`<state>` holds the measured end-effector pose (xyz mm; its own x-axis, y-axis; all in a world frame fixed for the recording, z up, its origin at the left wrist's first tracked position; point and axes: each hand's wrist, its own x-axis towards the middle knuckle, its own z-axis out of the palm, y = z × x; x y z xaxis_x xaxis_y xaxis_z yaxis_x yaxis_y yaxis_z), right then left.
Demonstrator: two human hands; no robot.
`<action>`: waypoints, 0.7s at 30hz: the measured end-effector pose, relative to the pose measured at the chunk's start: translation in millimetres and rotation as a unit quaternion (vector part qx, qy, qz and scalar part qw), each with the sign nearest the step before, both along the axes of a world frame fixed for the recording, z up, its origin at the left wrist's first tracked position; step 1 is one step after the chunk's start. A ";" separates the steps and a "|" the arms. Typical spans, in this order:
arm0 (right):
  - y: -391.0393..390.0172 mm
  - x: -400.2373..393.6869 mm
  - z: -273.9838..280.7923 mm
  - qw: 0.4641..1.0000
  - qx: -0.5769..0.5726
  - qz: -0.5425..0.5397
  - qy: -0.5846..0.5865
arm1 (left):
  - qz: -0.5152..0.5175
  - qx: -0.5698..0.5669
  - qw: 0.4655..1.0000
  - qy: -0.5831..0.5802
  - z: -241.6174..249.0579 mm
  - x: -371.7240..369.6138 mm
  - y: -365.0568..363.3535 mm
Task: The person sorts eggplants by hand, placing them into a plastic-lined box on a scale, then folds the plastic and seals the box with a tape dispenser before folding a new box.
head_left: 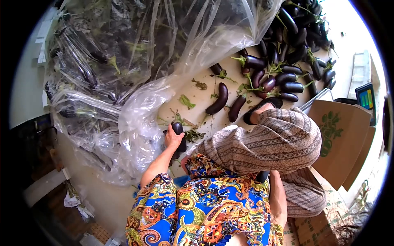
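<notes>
My left hand (174,140) is closed round a dark purple eggplant (178,128) low over the floor, beside the edge of a large clear plastic sheet (141,115). Another dark eggplant shape (182,144) lies against that hand, partly covered by it. My right forearm (278,199) runs up beside my body to the patterned trouser leg (271,139), where the hand is hidden. A small dark end (262,176) shows near that wrist, and I cannot make out what it is. Loose eggplants (218,99) lie on the floor ahead of my knee.
A big heap of eggplants (299,41) spreads at the upper right. More eggplants (84,71) show through the plastic at the left. A cardboard box (334,139) stands at the right near a device with a lit screen (365,99). Leaf scraps (186,101) litter the floor.
</notes>
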<state>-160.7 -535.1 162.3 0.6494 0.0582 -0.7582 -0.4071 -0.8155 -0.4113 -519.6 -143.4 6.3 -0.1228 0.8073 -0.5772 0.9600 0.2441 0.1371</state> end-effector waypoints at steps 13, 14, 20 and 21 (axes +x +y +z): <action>-5.0 3.1 5.7 0.999 -0.021 0.026 0.010 | 0.068 -0.225 0.857 -0.458 80.9 30.7 59.3; -5.0 2.7 6.6 0.999 -0.022 0.027 0.010 | 0.083 -0.237 0.855 -0.454 74.6 25.3 60.1; -8.8 2.4 13.7 0.999 -0.030 0.031 0.012 | 0.160 -0.318 0.807 -0.470 59.3 2.5 50.3; -8.9 2.3 14.0 0.999 -0.033 0.032 0.011 | 0.169 -0.315 0.810 -0.465 58.7 2.4 50.5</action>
